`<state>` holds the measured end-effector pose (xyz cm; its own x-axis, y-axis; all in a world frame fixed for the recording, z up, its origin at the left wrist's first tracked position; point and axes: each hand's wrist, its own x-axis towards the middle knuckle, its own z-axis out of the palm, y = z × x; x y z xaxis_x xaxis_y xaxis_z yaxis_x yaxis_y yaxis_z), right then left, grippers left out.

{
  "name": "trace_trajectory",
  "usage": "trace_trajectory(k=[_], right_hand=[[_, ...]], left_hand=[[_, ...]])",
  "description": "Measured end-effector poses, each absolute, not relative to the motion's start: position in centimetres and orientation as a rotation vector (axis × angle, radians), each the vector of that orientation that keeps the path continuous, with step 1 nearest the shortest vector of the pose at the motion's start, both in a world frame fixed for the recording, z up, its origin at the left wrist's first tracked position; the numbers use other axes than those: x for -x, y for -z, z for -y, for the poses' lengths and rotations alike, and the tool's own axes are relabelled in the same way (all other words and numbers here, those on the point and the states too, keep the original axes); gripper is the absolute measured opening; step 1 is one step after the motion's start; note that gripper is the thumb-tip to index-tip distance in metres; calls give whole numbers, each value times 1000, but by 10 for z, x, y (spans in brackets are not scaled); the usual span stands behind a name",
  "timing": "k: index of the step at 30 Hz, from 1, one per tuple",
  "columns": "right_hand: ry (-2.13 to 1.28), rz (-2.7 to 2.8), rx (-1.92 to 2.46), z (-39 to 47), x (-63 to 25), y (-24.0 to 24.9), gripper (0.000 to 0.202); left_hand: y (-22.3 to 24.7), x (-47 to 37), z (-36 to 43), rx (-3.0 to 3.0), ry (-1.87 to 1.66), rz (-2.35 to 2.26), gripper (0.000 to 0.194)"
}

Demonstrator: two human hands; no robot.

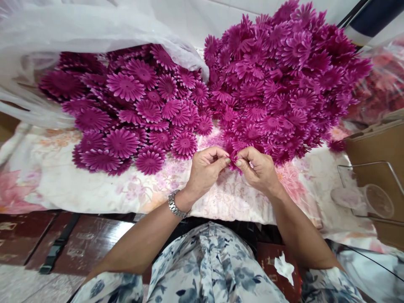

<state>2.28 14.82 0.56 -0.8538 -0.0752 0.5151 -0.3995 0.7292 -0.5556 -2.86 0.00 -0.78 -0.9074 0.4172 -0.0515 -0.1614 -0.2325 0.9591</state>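
Both my hands meet at the middle of the cloth-covered table, pinching a small magenta artificial flower (pixel 234 158) between thumbs and fingertips. My left hand (pixel 206 169), below a metal wristwatch (pixel 176 204), grips its left side. My right hand (pixel 259 170) pinches the right side. Much of the flower is hidden by my fingers. Right behind them rises a tall heap of magenta artificial flowers (pixel 284 84). To the left, flatter flower pieces (pixel 121 143) lie stacked and spill out of a white plastic bag (pixel 126 29).
A floral cloth (pixel 126 193) covers the table. On the right stand a cardboard box (pixel 377 155), a wire frame (pixel 372 166) and a clear round plastic lid (pixel 378 200). Red flowers in clear plastic (pixel 378 84) sit behind. A crumpled white tissue (pixel 284 268) lies near my right side.
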Motion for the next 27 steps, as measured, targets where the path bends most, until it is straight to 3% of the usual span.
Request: trace_trajectory(k=[8, 27], right_hand=[[-952, 2488, -357, -149, -25, -9, 9], [-1174, 2494, -260, -149, -27, -12, 14]], left_hand=[[4, 30, 0, -267, -2231, -1590, 9], [7, 29, 0, -346, -2205, -1883, 4]])
